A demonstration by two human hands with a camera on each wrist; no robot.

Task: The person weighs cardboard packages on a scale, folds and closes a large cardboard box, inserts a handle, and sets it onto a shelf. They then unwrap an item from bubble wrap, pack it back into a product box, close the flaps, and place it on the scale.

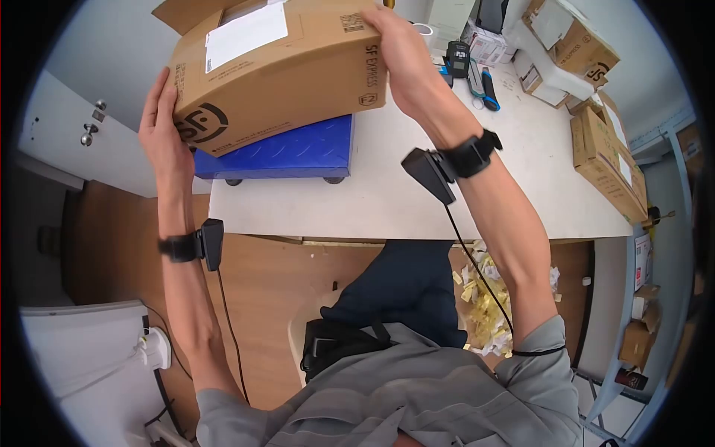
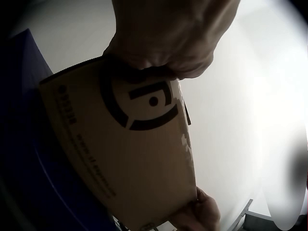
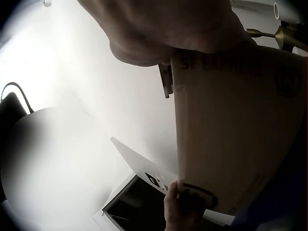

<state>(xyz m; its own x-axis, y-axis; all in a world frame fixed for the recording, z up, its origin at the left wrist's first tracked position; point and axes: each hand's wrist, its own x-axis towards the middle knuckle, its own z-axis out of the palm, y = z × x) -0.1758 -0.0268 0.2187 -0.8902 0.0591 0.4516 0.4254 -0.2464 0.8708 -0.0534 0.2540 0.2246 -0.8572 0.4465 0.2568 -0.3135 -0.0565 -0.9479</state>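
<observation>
Both hands (image 1: 165,141) (image 1: 404,63) in a grip on a cardboard box's (image 1: 290,93) ends

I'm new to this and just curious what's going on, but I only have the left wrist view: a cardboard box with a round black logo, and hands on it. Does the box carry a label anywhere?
Observer: Yes. The head view shows a white label on the cardboard box, one face over from the logo.
Visitor: And the dark blue thing along my left edge, what is it standing on?
Observer: A white table, as the head view shows.
Visitor: Are there any tools around?
Observer: Yes, a blue-and-black tool lies on that table, over to the right of the person's right hand.
</observation>
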